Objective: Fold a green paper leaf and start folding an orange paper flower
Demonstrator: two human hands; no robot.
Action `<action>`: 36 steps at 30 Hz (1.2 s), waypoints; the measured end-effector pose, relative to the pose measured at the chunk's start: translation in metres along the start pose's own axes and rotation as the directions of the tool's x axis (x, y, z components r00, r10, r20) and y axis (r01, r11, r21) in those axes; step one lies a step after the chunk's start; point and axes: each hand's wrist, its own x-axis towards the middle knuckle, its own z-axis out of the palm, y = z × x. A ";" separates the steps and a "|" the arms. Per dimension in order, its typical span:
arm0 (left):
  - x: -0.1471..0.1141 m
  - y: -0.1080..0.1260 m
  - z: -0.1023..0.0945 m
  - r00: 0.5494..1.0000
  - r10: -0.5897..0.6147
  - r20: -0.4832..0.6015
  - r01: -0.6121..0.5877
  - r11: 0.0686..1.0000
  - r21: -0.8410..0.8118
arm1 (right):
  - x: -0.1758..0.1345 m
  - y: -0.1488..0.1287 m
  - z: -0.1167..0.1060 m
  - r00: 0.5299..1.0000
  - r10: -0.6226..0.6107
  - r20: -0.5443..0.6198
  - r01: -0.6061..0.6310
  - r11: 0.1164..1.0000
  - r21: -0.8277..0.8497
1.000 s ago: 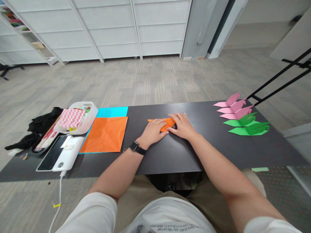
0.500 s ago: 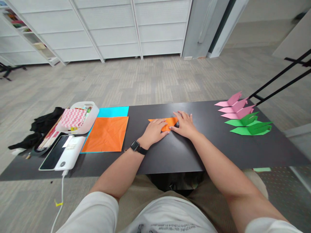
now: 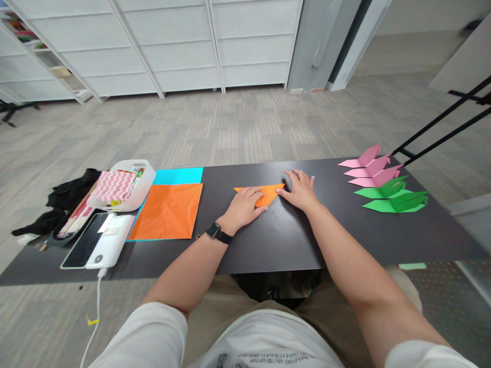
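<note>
A folded triangle of orange paper [image 3: 271, 192] lies on the dark table, its long edge facing away from me. My left hand [image 3: 244, 203] rests flat over its left part, fingers stretched out, so that part is mostly hidden. At the paper's right corner is my right hand [image 3: 299, 190], fingers spread on the table and the thumb touching the paper near the corner. To the left lies a stack of square orange paper [image 3: 169, 210] on top of blue paper [image 3: 179, 176].
Pink folded paper birds [image 3: 370, 166] and green folded paper birds [image 3: 399, 203] stand in a row at the right. A white basket [image 3: 148, 184], a phone [image 3: 82, 245], a white power bank [image 3: 115, 237] with a cable and black cloth [image 3: 74, 189] occupy the left end.
My right hand has slid to the right along the paper, uncovering its right corner. My left hand stays in place on the left part.
</note>
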 end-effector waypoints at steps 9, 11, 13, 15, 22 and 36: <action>0.001 -0.002 0.003 1.000 0.008 -0.009 -0.008 1.000 -0.011 | 0.008 0.012 0.003 0.993 0.082 -0.086 -0.081 0.997 0.010; 0.001 -0.002 0.003 1.000 0.009 -0.006 -0.009 1.000 -0.012 | 0.010 0.013 0.005 0.989 0.100 -0.105 -0.100 0.995 0.011; 0.001 -0.002 0.002 1.000 0.009 -0.006 -0.009 1.000 -0.014 | 0.012 0.014 0.006 0.984 0.128 -0.127 -0.128 0.992 0.008; 0.001 -0.002 0.002 1.000 0.007 -0.007 -0.007 1.000 -0.016 | 0.014 0.015 0.007 0.975 0.155 -0.161 -0.156 0.988 0.006; 0.000 -0.002 0.000 1.000 0.012 0.002 -0.012 1.000 -0.008 | 0.009 0.015 0.000 0.968 0.124 -0.217 -0.110 0.991 0.075; -0.001 -0.009 -0.006 0.996 0.084 -0.005 -0.084 0.995 -0.058 | 0.002 0.005 -0.013 0.981 -0.130 -0.141 0.151 0.977 0.150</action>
